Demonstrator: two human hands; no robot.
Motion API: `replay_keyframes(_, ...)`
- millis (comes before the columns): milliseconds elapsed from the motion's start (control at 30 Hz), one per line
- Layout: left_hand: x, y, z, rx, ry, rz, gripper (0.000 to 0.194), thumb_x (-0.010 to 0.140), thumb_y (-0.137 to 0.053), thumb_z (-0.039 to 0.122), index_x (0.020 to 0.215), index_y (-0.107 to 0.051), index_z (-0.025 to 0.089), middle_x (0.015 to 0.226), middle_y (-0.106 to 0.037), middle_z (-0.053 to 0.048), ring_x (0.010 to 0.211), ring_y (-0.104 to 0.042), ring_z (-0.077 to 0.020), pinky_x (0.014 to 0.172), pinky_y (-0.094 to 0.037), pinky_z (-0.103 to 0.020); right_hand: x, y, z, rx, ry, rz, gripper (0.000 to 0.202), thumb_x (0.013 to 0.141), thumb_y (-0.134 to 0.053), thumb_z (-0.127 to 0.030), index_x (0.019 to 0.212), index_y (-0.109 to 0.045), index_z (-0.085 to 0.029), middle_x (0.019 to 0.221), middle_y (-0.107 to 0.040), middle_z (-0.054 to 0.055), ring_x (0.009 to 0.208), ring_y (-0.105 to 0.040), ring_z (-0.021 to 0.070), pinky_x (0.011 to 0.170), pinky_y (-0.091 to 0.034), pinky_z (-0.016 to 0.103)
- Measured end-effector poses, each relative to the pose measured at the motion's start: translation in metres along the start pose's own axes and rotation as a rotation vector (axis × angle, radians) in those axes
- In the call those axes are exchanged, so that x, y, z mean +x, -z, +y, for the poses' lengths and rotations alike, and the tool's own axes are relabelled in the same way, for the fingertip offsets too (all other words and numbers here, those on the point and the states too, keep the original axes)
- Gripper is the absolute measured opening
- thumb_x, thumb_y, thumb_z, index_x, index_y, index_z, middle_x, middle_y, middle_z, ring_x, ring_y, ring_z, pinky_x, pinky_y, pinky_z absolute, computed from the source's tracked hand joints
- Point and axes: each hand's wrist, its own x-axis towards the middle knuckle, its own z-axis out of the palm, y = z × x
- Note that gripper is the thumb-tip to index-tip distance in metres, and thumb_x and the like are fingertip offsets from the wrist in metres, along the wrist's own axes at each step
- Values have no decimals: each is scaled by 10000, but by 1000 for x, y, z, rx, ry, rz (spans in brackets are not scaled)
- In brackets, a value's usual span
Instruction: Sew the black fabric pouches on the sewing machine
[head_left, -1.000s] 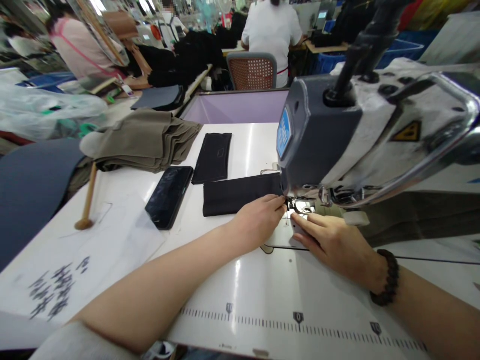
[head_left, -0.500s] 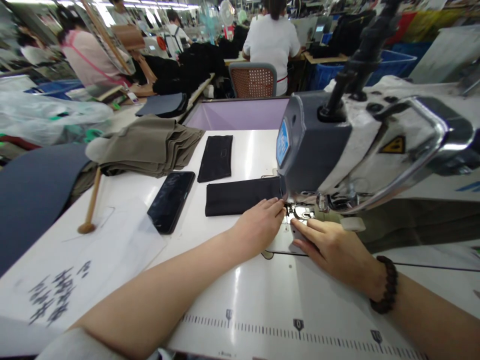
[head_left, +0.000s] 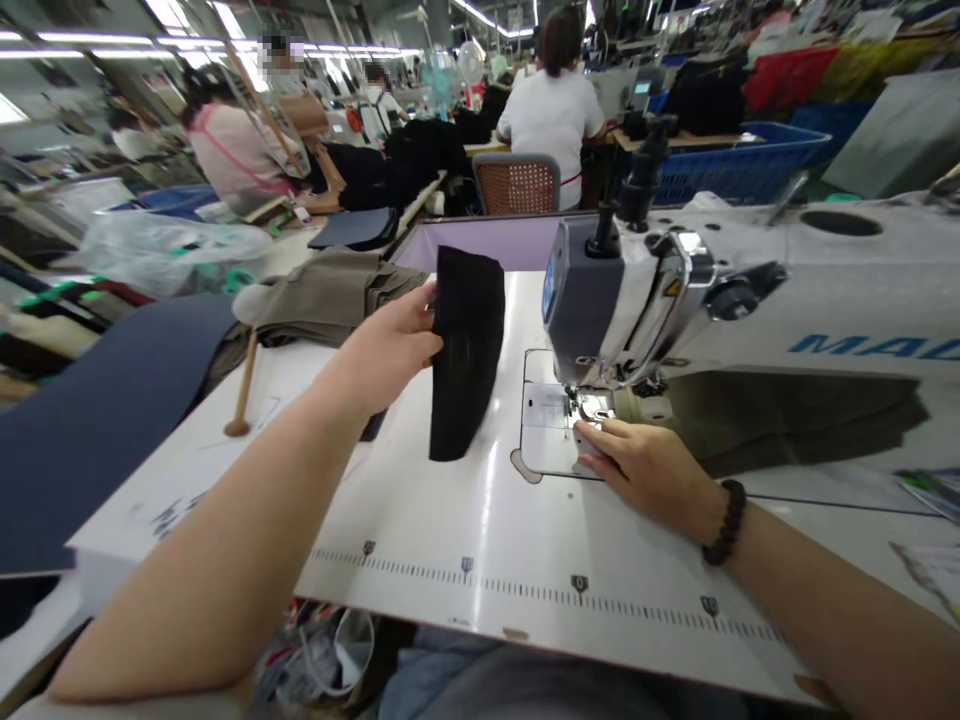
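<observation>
My left hand (head_left: 386, 345) grips the left edge of a folded black fabric piece (head_left: 466, 350), thumb in front. The piece is raised and tilted upright over the white table (head_left: 442, 540), left of the sewing machine (head_left: 585, 290). My right hand (head_left: 652, 470) lies with stretched fingers beside the presser foot (head_left: 596, 405), fingertips on the metal plate (head_left: 544, 435). No fabric shows under those fingers. Most of the phone (head_left: 373, 425) is hidden behind my left forearm.
Olive fabric pieces (head_left: 322, 300) are stacked at the back left, near a wooden mallet-like stick (head_left: 244, 385). More olive cloth (head_left: 780, 415) lies under the machine arm. A blue basket (head_left: 750, 165) stands behind the machine. People sit at work farther back.
My left hand has moved left from the presser foot and now holds a black piece up off the table. My right hand stays by the foot. The view has shifted and tilted up.
</observation>
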Motion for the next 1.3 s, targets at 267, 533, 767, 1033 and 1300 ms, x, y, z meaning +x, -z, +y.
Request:
replay_keyframes(267,-48,-43,-51,500,-97,-40,483,752,-500,135,1222,-400,90,1276,-391,-173,1155,-405,-273,943,-360,-456,-2,-1,2,14,22,6,299,849,-427,-306,1069,-562,-154,911,-624,83,788,-582,168,674,-434,274)
replay_keyframes(533,-57,-97,-35,998,-669,-493,273,859,-460,279,1026,-553,85,1106,-551,-125,1014,-522,-232,875,-436,-349,-8,2,4,95,209,46,325,887,-345,-312,983,-614,-156,683,-579,32,608,-523,119,565,-371,238)
replay_keyframes(767,-27,-104,-45,1001,-776,-503,266,870,-439,291,948,-562,68,1047,-567,-132,1043,-509,-222,924,-397,-312,-7,1,2,49,218,82,311,883,-359,-295,942,-628,-149,640,-556,24,576,-490,122,533,-330,251)
replay_keyframes(1033,-16,-105,-56,896,-714,-454,261,880,-415,278,1013,-514,77,1093,-515,-124,1140,-420,-220,973,-356,-325,-2,-4,0,43,67,76,289,872,-383,-282,1012,-596,-145,686,-581,26,596,-530,118,546,-366,242)
replay_keyframes(1300,-10,-105,-53,882,-675,-477,251,870,-437,269,1008,-523,78,1060,-517,-113,1071,-462,-214,956,-366,-331,-1,-6,0,29,31,77,295,870,-382,-276,1024,-591,-137,749,-616,52,640,-563,128,559,-407,244)
